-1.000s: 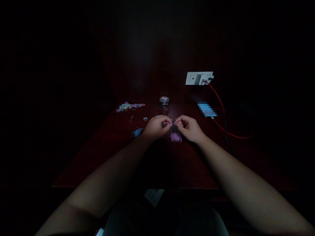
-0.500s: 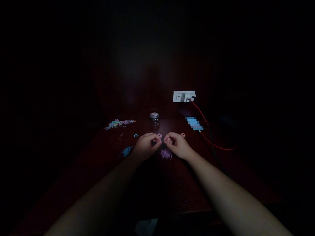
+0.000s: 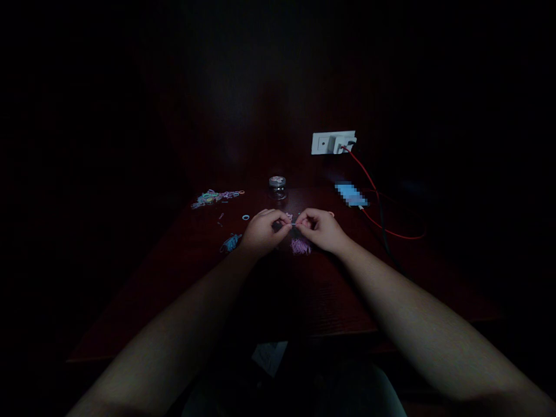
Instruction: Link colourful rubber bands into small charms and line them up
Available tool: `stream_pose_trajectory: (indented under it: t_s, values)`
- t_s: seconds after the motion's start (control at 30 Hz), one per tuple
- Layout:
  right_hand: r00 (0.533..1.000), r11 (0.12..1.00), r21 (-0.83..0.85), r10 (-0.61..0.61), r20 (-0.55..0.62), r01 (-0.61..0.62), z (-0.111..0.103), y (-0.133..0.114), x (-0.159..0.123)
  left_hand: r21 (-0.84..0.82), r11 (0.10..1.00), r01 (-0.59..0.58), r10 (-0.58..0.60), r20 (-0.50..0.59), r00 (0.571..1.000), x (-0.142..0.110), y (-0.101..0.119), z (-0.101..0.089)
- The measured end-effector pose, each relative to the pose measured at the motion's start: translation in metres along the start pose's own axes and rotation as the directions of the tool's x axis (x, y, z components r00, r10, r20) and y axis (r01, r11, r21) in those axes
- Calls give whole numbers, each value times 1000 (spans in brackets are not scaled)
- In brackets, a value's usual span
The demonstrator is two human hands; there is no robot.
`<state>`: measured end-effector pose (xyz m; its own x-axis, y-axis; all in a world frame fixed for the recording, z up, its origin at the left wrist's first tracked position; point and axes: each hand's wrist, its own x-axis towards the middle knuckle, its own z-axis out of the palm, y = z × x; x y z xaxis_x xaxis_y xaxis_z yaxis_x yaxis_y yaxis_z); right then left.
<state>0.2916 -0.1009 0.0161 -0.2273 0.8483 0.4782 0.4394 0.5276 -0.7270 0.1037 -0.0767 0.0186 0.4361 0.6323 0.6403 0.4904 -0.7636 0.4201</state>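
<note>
My left hand and my right hand meet over a dark red wooden table. Both are closed in a pinch on a small thin thing stretched between the fingertips; it is too small and dim to name. Below the right hand lies a small heap of pink rubber bands. A bunch of blue bands lies left of my left hand, and a single light blue band sits just behind it.
A spread of mixed coloured bands lies at the back left. A small glass jar stands at the back middle. A wall socket holds a charger with a red cable running to a phone.
The view dropped, then rose again and shifted slightly, so everything moved in the frame. My hands stay pinched together at the same spot over the pink bands.
</note>
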Motion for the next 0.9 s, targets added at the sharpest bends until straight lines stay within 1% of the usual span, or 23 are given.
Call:
stream_pose_trajectory:
  t_s: [0.07, 0.13, 0.4, 0.57, 0.73, 0.8, 0.9]
  values:
    - [999, 998, -49, -40, -24, 39, -2, -1, 0, 8, 1000, -13, 13, 2, 1000, 0, -1, 0]
    - [997, 995, -69, -68, -21, 66, -4, -1, 1, 18, 999, -27, 27, 15, 1000, 0, -2, 0]
    - [994, 990, -97, -106, -36, 102, -9, 4, 3, 27, 999, -43, 43, 26, 999, 0, -5, -1]
    - [999, 999, -19, -47, -9, 47, -7, 0, 1, 12, 999, -39, 39, 22, 999, -1, -4, 0]
    - [997, 991, -112, -65, 40, 69, -5, -2, 0, -14, 997, -78, 79, 49, 996, 0, 0, -1]
    - [996, 991, -112, -62, 59, 68, -4, -2, 0, -19, 996, -85, 86, 52, 995, 0, 1, -2]
    - [998, 992, -115, -51, 48, 56, -4, -1, 0, -21, 996, -88, 89, 48, 995, 0, 2, -3]
